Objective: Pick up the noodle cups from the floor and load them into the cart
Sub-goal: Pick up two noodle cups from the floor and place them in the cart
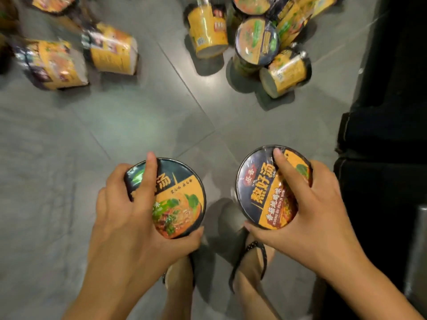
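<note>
My left hand (129, 218) grips a noodle cup (180, 199) from above, its black and orange lid facing up, fingers spread over the lid and thumb under its near rim. My right hand (314, 204) grips a second noodle cup (261, 192) the same way, index finger lying across its lid. Both cups are held above the grey floor, over my feet in sandals. More yellow noodle cups lie on the floor: a cluster at the top right (256, 40) and several on their sides at the top left (113, 49). No cart can be made out for certain.
A tall black shape (388, 135) fills the right edge, with a grey metal part (418, 255) low on the right. Grey floor tiles (115, 125) lie bare between me and the scattered cups. My feet (249, 262) stand below the held cups.
</note>
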